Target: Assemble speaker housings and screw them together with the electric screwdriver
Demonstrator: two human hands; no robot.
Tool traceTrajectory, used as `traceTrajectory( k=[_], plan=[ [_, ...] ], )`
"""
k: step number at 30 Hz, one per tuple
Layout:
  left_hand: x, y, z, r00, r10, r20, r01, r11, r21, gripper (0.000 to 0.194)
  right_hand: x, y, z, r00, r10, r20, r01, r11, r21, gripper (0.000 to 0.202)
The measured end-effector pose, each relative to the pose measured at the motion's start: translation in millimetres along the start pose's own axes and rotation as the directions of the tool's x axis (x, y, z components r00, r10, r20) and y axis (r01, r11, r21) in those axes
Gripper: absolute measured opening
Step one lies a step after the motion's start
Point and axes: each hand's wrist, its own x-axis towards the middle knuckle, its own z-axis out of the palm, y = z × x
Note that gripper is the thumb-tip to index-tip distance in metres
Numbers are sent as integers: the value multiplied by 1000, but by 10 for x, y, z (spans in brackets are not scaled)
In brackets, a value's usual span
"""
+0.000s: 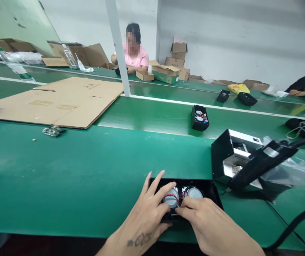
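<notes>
A black open housing [216, 195] lies near the front edge of the green table, with two round silver speakers [195, 193] and red and black wires inside. Across its left end rests my left hand [152, 206], fingers spread, its fingertips over the left speaker and the far rim. My right hand [205, 217] reaches into the near side of the housing, thumb and index finger pinched close to the wires between the speakers. What the pinch holds is too small to make out.
At right stand a black and silver machine [225, 156] and a hanging black power screwdriver [264, 165]. Flat cardboard [61, 101] and a circuit board [53, 131] lie at left. Another housing [200, 118] sits beyond. A person in pink [139, 58] sits across.
</notes>
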Motion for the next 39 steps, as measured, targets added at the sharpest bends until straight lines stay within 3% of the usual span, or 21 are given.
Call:
traceTrajectory(
  k=[5,11,15,17,21,24,27,33,39],
  plan=[
    [25,0,-39,1000,14,21,-14,1000,-11,43,-72,-31,0,997,57,50,-60,996,73,49],
    [10,-84,33,997,73,-12,-73,996,-44,42,-93,16,234,997,49,-62,-38,987,157,56],
    [179,-143,-67,997,41,62,-35,995,-94,38,-36,62,296,997,30,-75,-17,985,170,65],
    [338,-167,-213,990,-17,138,36,989,-143,30,30,52,236,996,35,-83,-27,995,94,64],
    [698,-275,-547,947,-104,304,196,936,-292,23,275,36,-61,990,110,-85,-114,992,-51,38],
    [907,-384,-685,884,-118,452,295,891,-345,38,484,76,-303,982,189,-23,-186,979,78,20],
    [1022,-448,-717,856,-87,510,300,887,-352,44,597,114,-428,973,228,28,-229,956,184,17],
    [1058,-447,-704,831,-102,547,313,898,-309,34,598,134,-409,980,196,15,-196,968,159,16],
    [1049,-458,-678,813,-70,578,349,853,-387,30,624,186,-335,987,163,11,-163,983,81,13]
  ],
)
